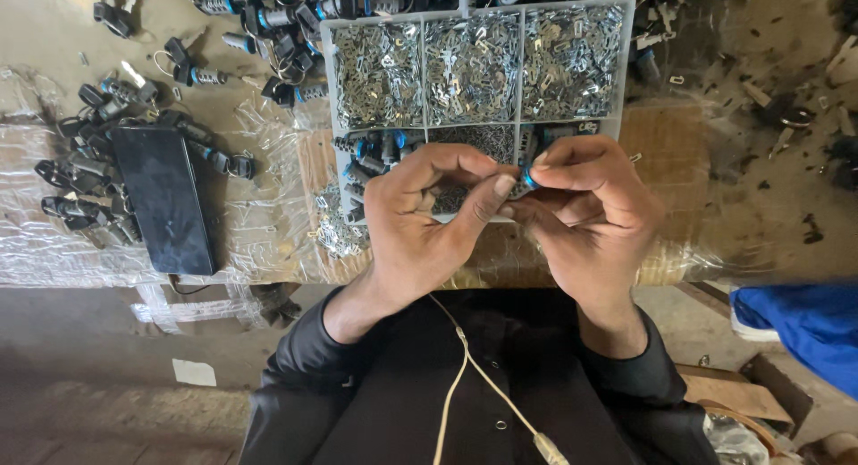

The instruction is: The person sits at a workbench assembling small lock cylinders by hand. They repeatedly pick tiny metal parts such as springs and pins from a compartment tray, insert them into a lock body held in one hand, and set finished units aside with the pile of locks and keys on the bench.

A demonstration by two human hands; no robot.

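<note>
Fingertips of our left hand (420,219) and right hand (585,201) pinch one small blue-ringed part (529,176) just before the compartment tray (626,63); finished black pieces (89,174) lie left of it, many loose parts remain

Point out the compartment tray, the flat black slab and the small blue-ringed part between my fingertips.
Compartment tray (517,63): head view, on a divider wall.
Flat black slab (165,197): head view, middle of its top face.
Blue-ringed part (529,176): head view, its blue ring.
</note>
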